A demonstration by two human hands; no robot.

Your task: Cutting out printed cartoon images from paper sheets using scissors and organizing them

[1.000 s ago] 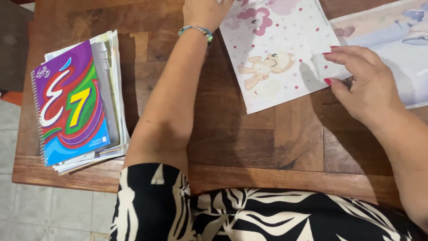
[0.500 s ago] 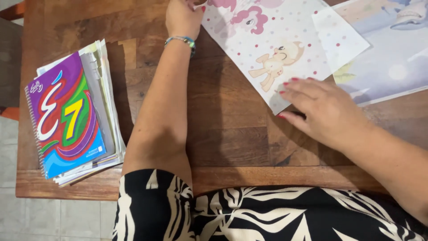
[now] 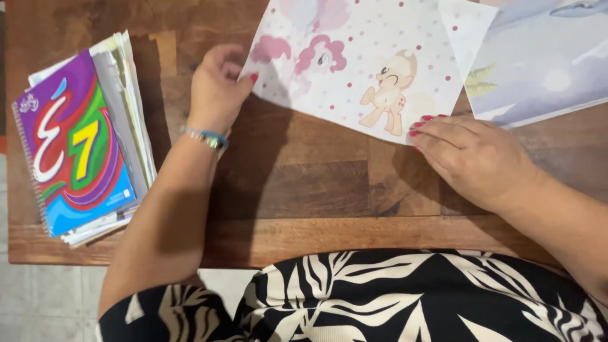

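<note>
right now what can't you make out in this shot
Head view only:
- Dotted pony sheet: its top is cut off by the frame edge.
- Pale blue sheet: cut off at the top and right edges.
- Right hand: it covers the pony sheet's lower corner.
- Papers under the spiral notebook: only their edges show.
- Left hand: palm faces down, underside hidden.

On the table [image 3: 304,190], a stack of notebooks [image 3: 82,142] lies left — the paper sheet [image 3: 373,63] far right, overlapping a poster [image 3: 544,69].

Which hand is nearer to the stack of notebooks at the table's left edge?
Left. The left hand rests on the table just right of the stack of notebooks, touching the pony-print paper. The right hand presses that paper's lower corner, far across the table.
</note>
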